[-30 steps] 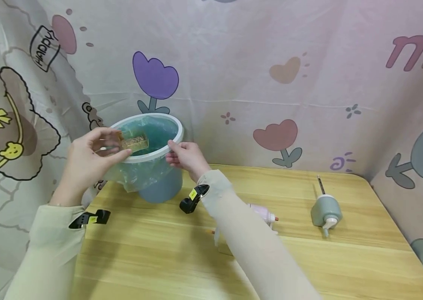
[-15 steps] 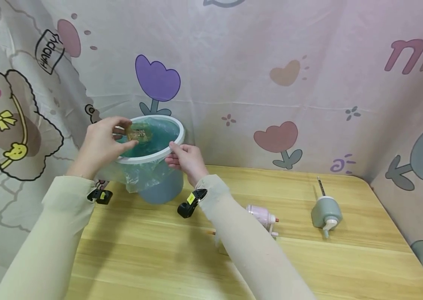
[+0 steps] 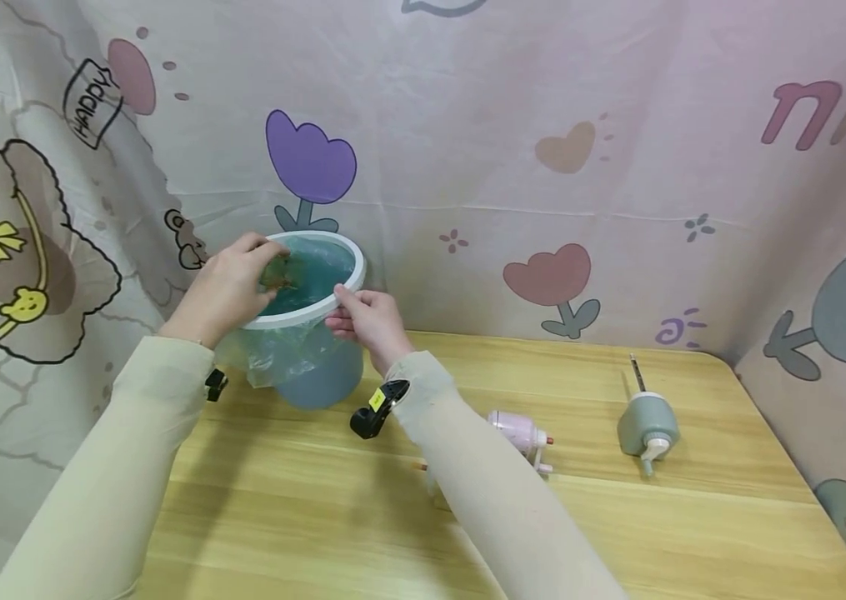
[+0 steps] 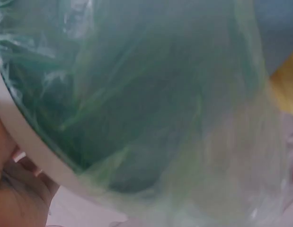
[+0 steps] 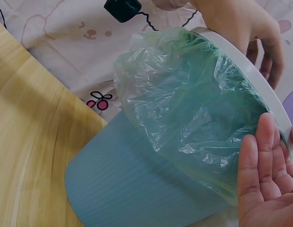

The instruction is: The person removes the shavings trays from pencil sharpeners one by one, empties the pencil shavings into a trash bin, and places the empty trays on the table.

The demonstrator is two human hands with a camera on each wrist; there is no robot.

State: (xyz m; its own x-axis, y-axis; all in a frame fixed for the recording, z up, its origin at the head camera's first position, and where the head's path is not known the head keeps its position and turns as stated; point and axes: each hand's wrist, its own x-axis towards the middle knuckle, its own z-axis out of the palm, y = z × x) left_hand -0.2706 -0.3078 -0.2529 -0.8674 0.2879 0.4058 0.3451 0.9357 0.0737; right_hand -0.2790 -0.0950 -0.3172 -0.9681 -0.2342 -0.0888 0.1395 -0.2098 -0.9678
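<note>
A blue trash bin (image 3: 321, 382) with a white rim (image 3: 357, 258) stands at the back left, lined with a thin green bag (image 3: 276, 354) folded over its edge. My left hand (image 3: 227, 287) reaches over the left of the mouth and holds a small clear yellowish shavings drawer (image 3: 282, 277), mostly hidden by the fingers. In the right wrist view, the left hand's fingers (image 5: 267, 61) hang past the rim. My right hand (image 3: 372, 323) pinches the rim and bag at the front right, thumb on top, fingers (image 5: 264, 156) against the outside.
Behind my right forearm, a pink pencil sharpener (image 3: 516, 432) lies partly hidden. A grey crank pencil sharpener (image 3: 648, 425) with a pencil (image 3: 638, 372) in it stands at right on the wooden table (image 3: 302, 517). A printed curtain (image 3: 430, 125) hangs close behind the bin.
My left hand has moved right, over the bin's mouth, and turned, tipping the shavings drawer. Shavings showed in it before; now little of it shows. My right hand stays at the rim.
</note>
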